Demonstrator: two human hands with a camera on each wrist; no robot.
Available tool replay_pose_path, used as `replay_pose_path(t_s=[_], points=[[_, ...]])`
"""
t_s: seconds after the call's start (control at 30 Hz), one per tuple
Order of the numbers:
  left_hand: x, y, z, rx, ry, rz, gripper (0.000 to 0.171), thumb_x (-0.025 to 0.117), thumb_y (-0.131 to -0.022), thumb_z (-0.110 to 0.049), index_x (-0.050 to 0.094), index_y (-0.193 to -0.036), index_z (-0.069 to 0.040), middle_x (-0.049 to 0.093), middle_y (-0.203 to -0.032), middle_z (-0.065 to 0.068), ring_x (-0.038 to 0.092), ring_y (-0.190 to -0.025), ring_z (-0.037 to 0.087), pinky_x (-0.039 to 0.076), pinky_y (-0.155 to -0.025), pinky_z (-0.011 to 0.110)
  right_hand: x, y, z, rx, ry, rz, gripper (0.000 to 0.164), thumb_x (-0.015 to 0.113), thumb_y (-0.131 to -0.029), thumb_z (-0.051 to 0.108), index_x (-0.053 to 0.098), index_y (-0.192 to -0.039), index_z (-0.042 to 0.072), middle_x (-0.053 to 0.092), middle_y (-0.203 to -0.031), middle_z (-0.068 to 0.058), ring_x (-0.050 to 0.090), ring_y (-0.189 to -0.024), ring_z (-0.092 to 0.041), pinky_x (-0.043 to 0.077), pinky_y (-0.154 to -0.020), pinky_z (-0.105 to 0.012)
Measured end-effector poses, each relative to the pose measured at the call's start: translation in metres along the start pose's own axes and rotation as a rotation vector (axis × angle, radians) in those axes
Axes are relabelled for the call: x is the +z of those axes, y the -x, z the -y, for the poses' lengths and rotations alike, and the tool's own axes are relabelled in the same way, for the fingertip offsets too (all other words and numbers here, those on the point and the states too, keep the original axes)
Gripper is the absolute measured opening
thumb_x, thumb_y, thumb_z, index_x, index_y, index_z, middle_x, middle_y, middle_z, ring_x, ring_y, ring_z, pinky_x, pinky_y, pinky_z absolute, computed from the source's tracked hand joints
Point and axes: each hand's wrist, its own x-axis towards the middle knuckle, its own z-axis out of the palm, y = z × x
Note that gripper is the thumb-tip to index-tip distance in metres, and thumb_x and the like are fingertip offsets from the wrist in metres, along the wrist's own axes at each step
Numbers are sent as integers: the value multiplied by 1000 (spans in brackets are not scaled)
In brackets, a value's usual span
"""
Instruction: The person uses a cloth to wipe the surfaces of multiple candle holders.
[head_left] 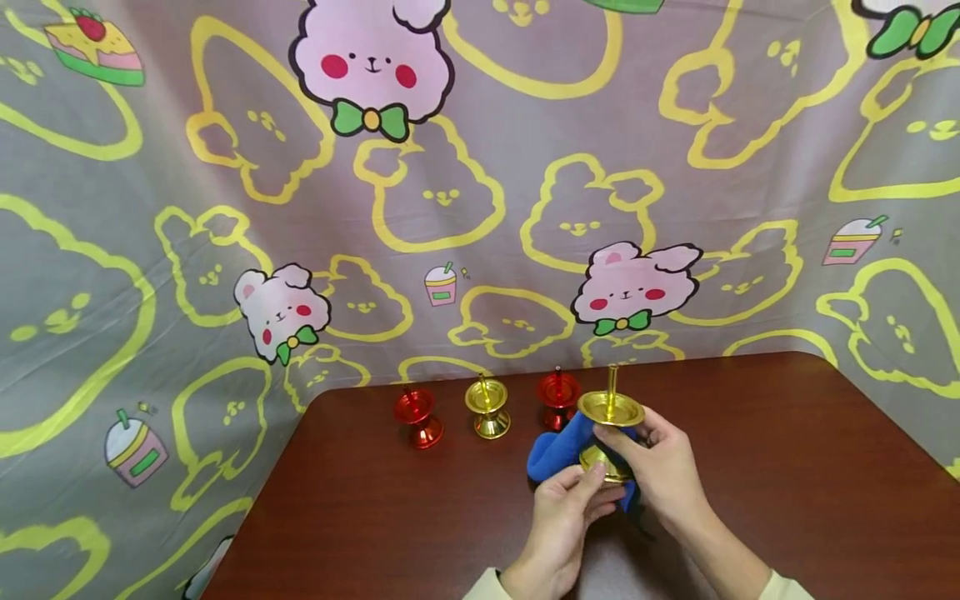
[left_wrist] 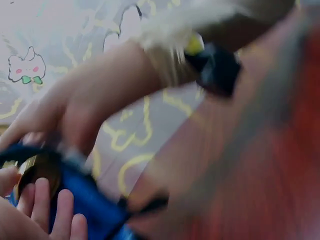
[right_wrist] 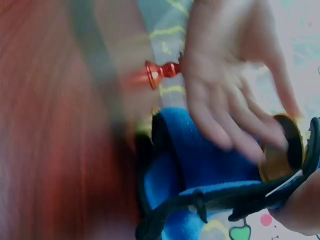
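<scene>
A gold candle holder [head_left: 611, 407], with a wide dish and an upright tube, is held upright above the table. My left hand [head_left: 558, 518] grips its base, thumb on the near side and fingers beneath. Around the stem lies a blue cloth [head_left: 558, 450], held by my right hand [head_left: 667, 467] just below the dish. The thumb crosses the front; part of the fingers is hidden behind the dish. In the right wrist view, dark edging runs along the cloth [right_wrist: 215, 155], and the holder's hollow base [right_wrist: 272, 167] shows beside left-hand fingers. Both wrist views are blurred.
Along the table's back edge stand a red candle holder [head_left: 420, 417] at left, a smaller-looking gold one [head_left: 489, 408], and another red one [head_left: 558, 392] partly behind the cloth. Patterned fabric [head_left: 450, 192] hangs behind the brown table [head_left: 360, 517].
</scene>
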Motion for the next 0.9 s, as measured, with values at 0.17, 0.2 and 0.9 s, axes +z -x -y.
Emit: replay_pose_path(t_s=[0.17, 0.2, 0.9], points=[[-21, -1, -11, 163, -176, -25, 17, 77, -84, -2, 62, -90, 3, 67, -84, 6, 67, -76, 14, 55, -69, 25, -14, -2, 1, 4, 82, 99, 44, 77, -91, 24, 64, -124, -2, 74, -104, -8, 69, -89, -13, 56, -78, -25], [-23, -1, -12, 211, -208, -14, 21, 78, -83, -1, 61, -94, 6, 66, -88, 8, 67, -80, 16, 55, -70, 25, -16, -2, 0, 2, 106, 113, 44, 77, -91, 25, 64, -124, -1, 74, -104, -9, 69, -89, -13, 56, -77, -25], [-17, 3, -6, 416, -400, 131, 29, 81, -79, 0, 66, -103, 1, 67, -104, 8, 66, -96, 20, 54, -86, 31, 0, 14, 0, -4, -2, 122, 41, 80, -88, 15, 67, -123, -3, 73, -95, -12, 69, -76, -14, 58, -63, -30]])
